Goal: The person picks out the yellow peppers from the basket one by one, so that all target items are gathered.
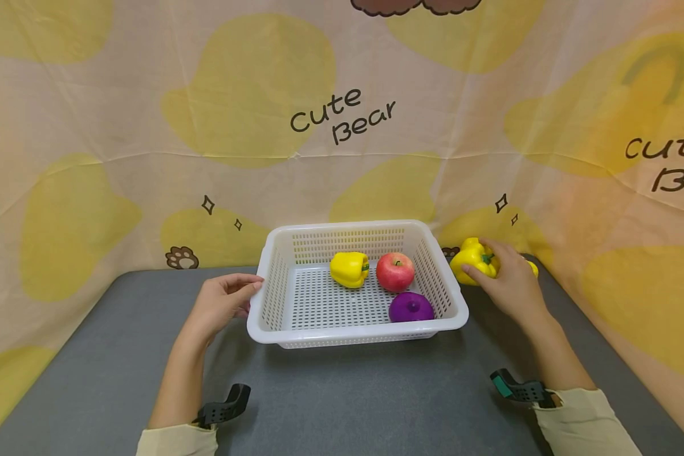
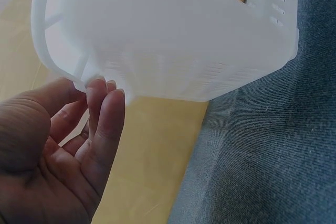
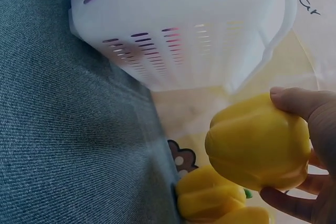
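My left hand (image 1: pixel 222 304) pinches the left rim of a white plastic basket (image 1: pixel 358 337) between thumb and fingers; the left wrist view shows the fingertips (image 2: pixel 107 103) at its edge. Just beyond the basket's right side, my right hand (image 1: pixel 515 282) grips a yellow bell pepper (image 3: pixel 257 142), thumb on one side and fingers on the other. Inside the basket lie another yellow bell pepper (image 1: pixel 349 270), a red apple (image 1: pixel 395 272) and a round purple vegetable (image 1: pixel 411 308) with a small nub, its exact kind unclear.
More yellow peppers (image 3: pixel 207 195) lie behind the right hand, partly hidden in the head view. The grey cloth-covered table (image 1: pixel 353 399) ends at a printed curtain (image 1: pixel 234 126) behind the basket. Dark bands (image 1: pixel 225 408) sit on both wrists.
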Demonstrator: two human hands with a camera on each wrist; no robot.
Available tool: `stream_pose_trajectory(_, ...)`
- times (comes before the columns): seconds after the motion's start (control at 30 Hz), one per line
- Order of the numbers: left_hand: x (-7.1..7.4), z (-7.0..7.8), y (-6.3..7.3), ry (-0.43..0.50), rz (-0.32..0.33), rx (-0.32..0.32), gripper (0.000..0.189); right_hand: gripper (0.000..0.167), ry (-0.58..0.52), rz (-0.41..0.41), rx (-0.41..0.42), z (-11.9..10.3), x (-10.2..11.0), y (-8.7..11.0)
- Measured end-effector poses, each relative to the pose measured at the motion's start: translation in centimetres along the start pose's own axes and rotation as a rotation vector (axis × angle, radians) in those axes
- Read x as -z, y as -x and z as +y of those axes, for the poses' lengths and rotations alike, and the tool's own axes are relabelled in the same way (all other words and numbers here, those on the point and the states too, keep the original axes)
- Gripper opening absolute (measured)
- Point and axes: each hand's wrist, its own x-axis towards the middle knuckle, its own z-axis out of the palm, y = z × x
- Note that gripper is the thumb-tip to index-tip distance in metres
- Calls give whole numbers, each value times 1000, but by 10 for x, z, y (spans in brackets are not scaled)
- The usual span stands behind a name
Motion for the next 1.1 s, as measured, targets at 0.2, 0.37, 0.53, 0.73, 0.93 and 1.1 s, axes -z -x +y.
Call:
stream_pose_trajectory(0.2, 0, 0, 0, -2, 0, 3, 42, 64, 6, -23, -8, 0, -1, 1)
stream_pose_trajectory(0.37, 0, -1, 0, -5, 3, 7, 42, 66, 12, -51, -14, 1, -5, 1)
stream_pose_trajectory(0.53, 0, -2, 0, -12, 7, 6, 42, 68, 19, -80, -24, 3, -8, 1)
stream_pose_trajectory(0.73, 0, -1, 1, -16, 9, 2, 41, 70, 32, -122, -39, 7, -13, 1)
stream_pose_trajectory(0.93, 0, 0, 1, -13, 7, -1, 41, 68, 55, -141, -20, 12, -17, 0)
stream_pose_trajectory(1.1, 0, 0, 1, -17, 6, -2, 42, 65, 61, -159, -20, 15, -22, 0)
